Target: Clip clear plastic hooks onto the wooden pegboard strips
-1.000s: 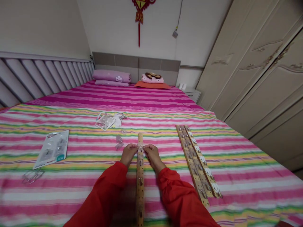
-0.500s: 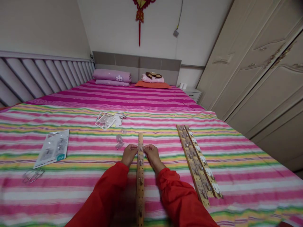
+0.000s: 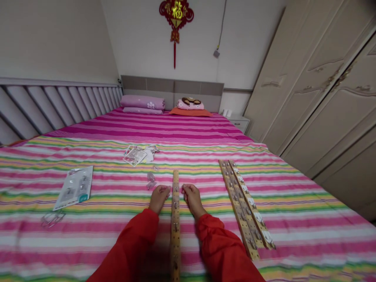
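Observation:
A long wooden pegboard strip (image 3: 175, 219) with small clear hooks on it lies on the striped bedspread, running away from me. My left hand (image 3: 159, 197) rests just left of the strip, fingers curled closed. My right hand (image 3: 192, 197) rests just right of it, also curled into a loose fist. Neither hand touches the strip, and whether either holds anything is hidden. Both arms wear red sleeves. A few loose clear hooks (image 3: 151, 180) lie a little beyond my left hand.
Two more wooden strips with hooks (image 3: 245, 203) lie side by side to the right. A hook package (image 3: 75, 187) and opened wrappers (image 3: 137, 154) lie at the left. Pillows (image 3: 143, 103) sit at the headboard. A wardrobe (image 3: 323, 86) stands along the right.
Both hands have drawn apart from the hook on the strip and pulled back a little, now resting on either side of it. My head has tilted upward slightly.

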Available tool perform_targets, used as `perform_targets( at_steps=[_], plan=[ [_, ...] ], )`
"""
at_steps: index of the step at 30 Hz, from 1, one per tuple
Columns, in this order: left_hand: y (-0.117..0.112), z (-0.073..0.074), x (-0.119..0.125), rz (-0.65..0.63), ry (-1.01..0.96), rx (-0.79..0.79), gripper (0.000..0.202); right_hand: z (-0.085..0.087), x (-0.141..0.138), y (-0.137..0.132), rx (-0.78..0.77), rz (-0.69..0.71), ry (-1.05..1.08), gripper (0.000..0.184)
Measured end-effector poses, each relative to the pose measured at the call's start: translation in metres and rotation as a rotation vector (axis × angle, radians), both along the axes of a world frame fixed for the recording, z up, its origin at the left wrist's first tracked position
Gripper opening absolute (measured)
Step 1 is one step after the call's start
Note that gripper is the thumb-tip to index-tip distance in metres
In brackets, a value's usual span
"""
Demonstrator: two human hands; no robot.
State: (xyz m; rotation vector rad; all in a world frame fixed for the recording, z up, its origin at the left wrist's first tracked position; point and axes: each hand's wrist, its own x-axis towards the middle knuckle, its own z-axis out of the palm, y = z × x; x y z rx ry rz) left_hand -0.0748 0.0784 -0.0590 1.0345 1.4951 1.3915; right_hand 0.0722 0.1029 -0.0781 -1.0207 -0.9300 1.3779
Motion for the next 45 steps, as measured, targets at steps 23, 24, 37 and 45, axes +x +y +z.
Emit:
perform_targets(
  at_steps=[23,24,37,45],
  plan=[
    [-0.014,0.015,-0.066,0.391,0.836,0.171,0.014,-0.004,0.003,0.0,0.028,0.002,0.103,0.023],
    [-0.016,0.017,-0.067,0.4,0.687,0.146,0.015,-0.003,0.004,0.0,0.029,0.004,0.107,0.023],
    [-0.04,0.041,-0.071,0.348,-0.61,-0.139,0.008,-0.004,0.007,-0.003,0.031,-0.001,0.088,0.023],
    [-0.045,0.054,-0.065,0.256,-0.684,-0.108,0.014,0.028,-0.01,-0.005,0.085,0.021,-0.026,0.017]
  ],
)
